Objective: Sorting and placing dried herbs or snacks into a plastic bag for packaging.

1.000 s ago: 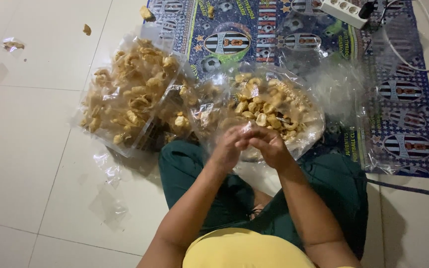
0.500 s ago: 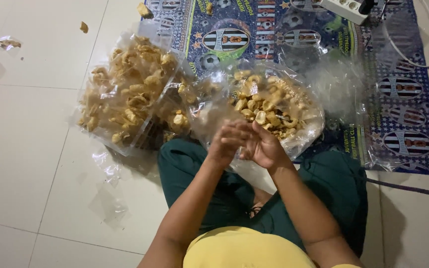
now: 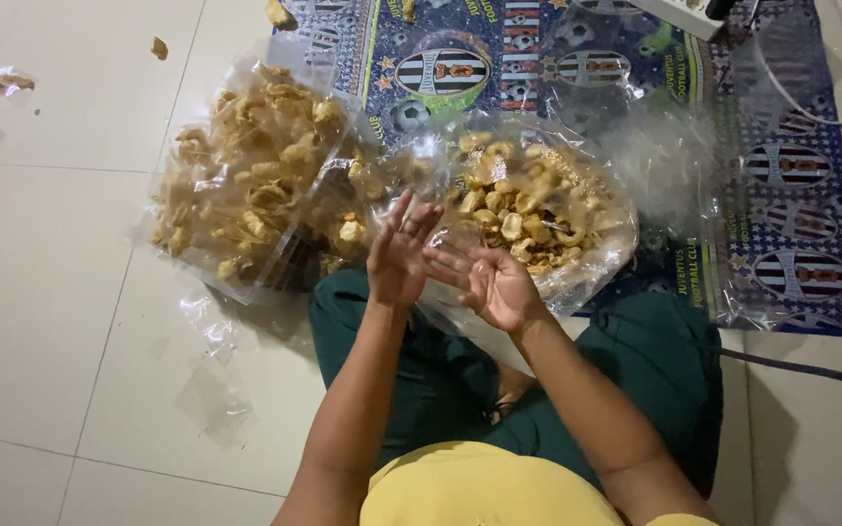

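Observation:
My left hand (image 3: 397,255) and my right hand (image 3: 492,282) are raised in front of me, fingers spread, palms turned toward each other and nearly touching; neither holds anything I can make out. Just beyond them lies a large open clear plastic bag (image 3: 577,278) full of yellowish fried crackers (image 3: 523,209). To the left rests a pile of small sealed clear packets of the same crackers (image 3: 246,185). I sit cross-legged in dark green trousers (image 3: 635,380) on the white tiled floor.
A blue patterned mat (image 3: 791,166) covers the floor at the back right, with crumpled clear plastic (image 3: 674,146) on it. A white power strip (image 3: 679,15) and cable lie at the top. Empty clear bags (image 3: 209,390) and cracker crumbs (image 3: 160,47) are scattered on the tiles at left.
My hands were pressed together with fingers closed a second ago; now they have opened and spread apart, staying over my lap.

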